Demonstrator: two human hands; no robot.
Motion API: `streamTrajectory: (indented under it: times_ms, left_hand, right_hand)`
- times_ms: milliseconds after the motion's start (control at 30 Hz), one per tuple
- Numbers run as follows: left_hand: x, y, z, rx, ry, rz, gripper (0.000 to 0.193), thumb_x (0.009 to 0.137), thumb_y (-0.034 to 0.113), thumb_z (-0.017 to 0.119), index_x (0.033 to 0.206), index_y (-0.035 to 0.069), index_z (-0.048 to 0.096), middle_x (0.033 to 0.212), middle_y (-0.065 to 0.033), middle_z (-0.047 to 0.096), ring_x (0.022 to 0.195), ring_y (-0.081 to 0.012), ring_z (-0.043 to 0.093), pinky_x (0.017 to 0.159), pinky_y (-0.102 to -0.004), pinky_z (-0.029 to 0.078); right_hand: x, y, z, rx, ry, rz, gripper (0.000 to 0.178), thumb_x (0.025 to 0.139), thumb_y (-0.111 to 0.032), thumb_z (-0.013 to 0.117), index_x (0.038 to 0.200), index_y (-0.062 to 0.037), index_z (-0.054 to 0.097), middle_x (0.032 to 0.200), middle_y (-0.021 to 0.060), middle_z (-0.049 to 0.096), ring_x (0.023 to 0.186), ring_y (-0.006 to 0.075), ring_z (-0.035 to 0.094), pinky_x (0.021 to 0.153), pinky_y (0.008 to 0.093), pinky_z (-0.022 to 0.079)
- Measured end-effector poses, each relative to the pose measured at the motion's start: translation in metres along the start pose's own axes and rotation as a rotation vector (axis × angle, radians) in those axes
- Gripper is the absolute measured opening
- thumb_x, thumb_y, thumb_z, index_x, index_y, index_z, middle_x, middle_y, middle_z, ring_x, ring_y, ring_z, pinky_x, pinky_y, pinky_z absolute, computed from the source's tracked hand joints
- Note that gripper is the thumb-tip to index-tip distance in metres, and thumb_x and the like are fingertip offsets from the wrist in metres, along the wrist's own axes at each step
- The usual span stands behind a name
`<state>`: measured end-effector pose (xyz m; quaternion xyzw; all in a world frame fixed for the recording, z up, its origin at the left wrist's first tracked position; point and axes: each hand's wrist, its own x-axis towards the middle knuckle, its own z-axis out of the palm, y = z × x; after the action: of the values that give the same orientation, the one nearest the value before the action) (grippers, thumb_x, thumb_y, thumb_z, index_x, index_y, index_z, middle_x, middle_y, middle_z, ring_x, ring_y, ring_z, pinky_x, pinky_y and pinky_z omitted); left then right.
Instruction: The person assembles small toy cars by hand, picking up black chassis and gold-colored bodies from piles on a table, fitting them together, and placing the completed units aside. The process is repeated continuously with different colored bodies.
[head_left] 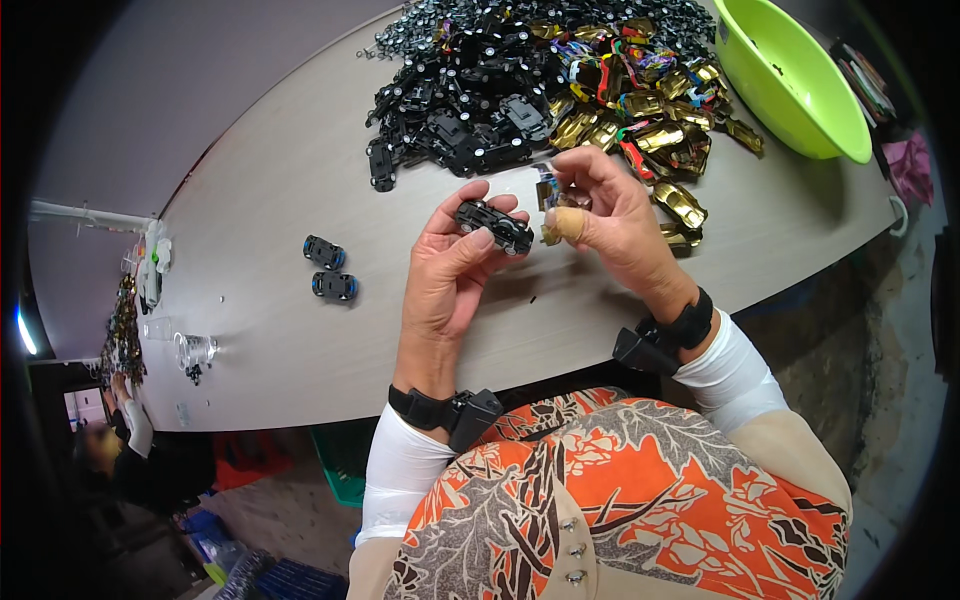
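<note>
My left hand (pixel 440 270) is closed round a black toy car chassis (pixel 492 226), held above the table with fingers and thumb along its sides. Close beside it, my right hand (pixel 625 220) pinches a shiny toy car body shell (pixel 546 192) in gold and purple, partly covered by the fingers. A tan bandage wraps the right thumb. Shell and chassis look apart, with a narrow gap between them. Beyond my hands lies a heap of black chassis (pixel 450 125), and to its right a pile of gold and coloured body shells (pixel 665 135).
Two small toy cars (pixel 334 287) sit on the pale table (pixel 260 350) at left. Small metallic parts (pixel 420 30) spread behind the heap. A lime green basin (pixel 830 120) stands at far right. A clear plastic cup (pixel 195 350) and another person's arm (pixel 135 415) are far left.
</note>
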<state>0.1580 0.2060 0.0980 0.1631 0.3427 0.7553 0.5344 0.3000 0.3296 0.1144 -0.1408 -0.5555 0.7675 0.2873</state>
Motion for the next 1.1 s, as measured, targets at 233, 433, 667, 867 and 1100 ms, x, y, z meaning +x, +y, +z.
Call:
streamTrajectory:
  times_ms: [233,433,667,867,1100]
  left_hand:
    - [-0.002,-0.002,0.005,0.001,0.004,-0.008,0.051,0.077,-0.002,0.063,0.125,0.003,0.046,0.107,-0.0153,0.058,0.098,-0.0256,0.06,0.077,-0.0412,0.057]
    - [-0.003,-0.002,0.004,0.021,-0.006,-0.016,0.05,0.076,-0.003,0.063,0.124,0.002,0.047,0.106,-0.0146,0.059,0.094,-0.024,0.062,0.077,-0.0412,0.057]
    - [-0.003,-0.004,0.003,0.106,0.007,-0.023,0.05,0.075,-0.003,0.064,0.122,-0.001,0.048,0.106,-0.0141,0.058,0.091,-0.0226,0.062,0.073,-0.0383,0.059]
    - [-0.005,-0.003,0.011,0.161,0.017,0.01,0.043,0.075,-0.003,0.065,0.116,-0.004,0.052,0.104,-0.0145,0.06,0.088,-0.0213,0.062,0.071,-0.0359,0.059]
    - [-0.007,-0.002,0.01,0.217,0.026,0.0,0.039,0.076,-0.003,0.065,0.114,-0.004,0.055,0.101,-0.0138,0.062,0.086,-0.0178,0.063,0.072,-0.0319,0.058]
  right_hand:
    - [-0.001,0.01,0.005,-0.016,-0.038,-0.109,0.037,0.078,0.0,0.065,0.109,-0.0039,0.046,0.096,0.0022,0.054,0.085,0.0056,0.052,0.075,0.0216,0.045]
    - [-0.004,0.006,0.007,-0.257,-0.041,-0.123,0.031,0.077,0.0,0.061,0.105,-0.003,0.048,0.089,0.0015,0.055,0.076,0.0043,0.052,0.066,0.0204,0.046]
    - [-0.007,0.004,0.015,-0.545,-0.095,-0.197,0.027,0.076,-0.001,0.059,0.1,-0.0022,0.049,0.081,0.0026,0.051,0.067,0.0052,0.048,0.057,0.0199,0.042]
    - [-0.007,0.008,0.019,-0.361,-0.054,-0.1,0.027,0.074,-0.001,0.059,0.1,-0.0004,0.051,0.087,0.0059,0.052,0.069,0.0094,0.051,0.058,0.0229,0.044]
    - [-0.003,0.003,0.015,-0.582,-0.132,-0.234,0.032,0.073,0.0,0.059,0.104,-0.0009,0.053,0.088,0.008,0.053,0.07,0.0126,0.054,0.059,0.0239,0.046]
